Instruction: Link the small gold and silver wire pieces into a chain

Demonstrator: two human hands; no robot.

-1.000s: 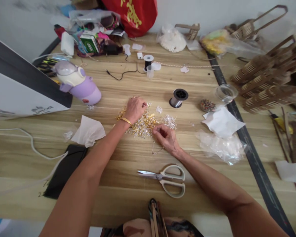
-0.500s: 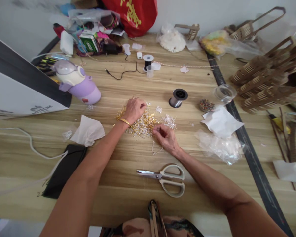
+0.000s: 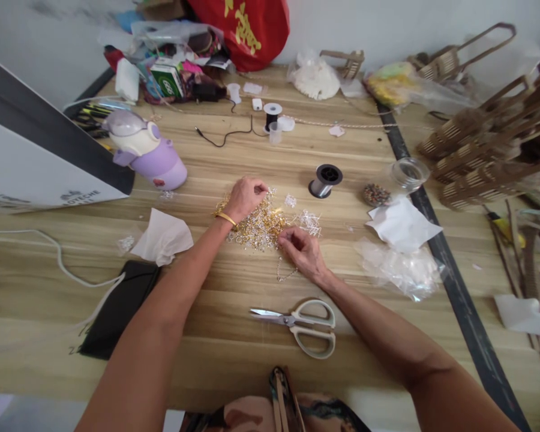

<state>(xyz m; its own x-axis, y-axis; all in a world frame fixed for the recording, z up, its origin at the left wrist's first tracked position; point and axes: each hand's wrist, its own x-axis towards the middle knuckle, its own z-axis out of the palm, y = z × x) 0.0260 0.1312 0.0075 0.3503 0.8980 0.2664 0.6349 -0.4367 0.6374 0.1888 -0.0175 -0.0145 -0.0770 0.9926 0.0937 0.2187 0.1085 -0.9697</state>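
Observation:
A loose pile of tiny gold and silver jewelry findings (image 3: 261,228) lies on the wooden table. Over its upper left side is my left hand (image 3: 247,199), its fingertips pinched together at the pile's far edge; anything between them is too small to make out. My right hand (image 3: 303,253) rests at the pile's right edge with thumb and forefinger closed. From those fingertips a thin beaded chain (image 3: 279,276) loops down onto the table. White stick-like pieces (image 3: 309,222) lie just beyond the right hand. Nearer my body are scissors (image 3: 292,321), their blades pointing left.
A wire spool (image 3: 326,181) stands beyond the pile. To the right are a tipped clear jar (image 3: 407,175) of beads, white paper (image 3: 402,223) and plastic bags (image 3: 398,267). A purple bottle (image 3: 157,162), crumpled tissue (image 3: 162,237) and a black case (image 3: 117,312) are at left.
My left hand has shifted slightly over the pile, its fingers drawn closer together. The right hand and chain keep their place. The whole view has tilted a little.

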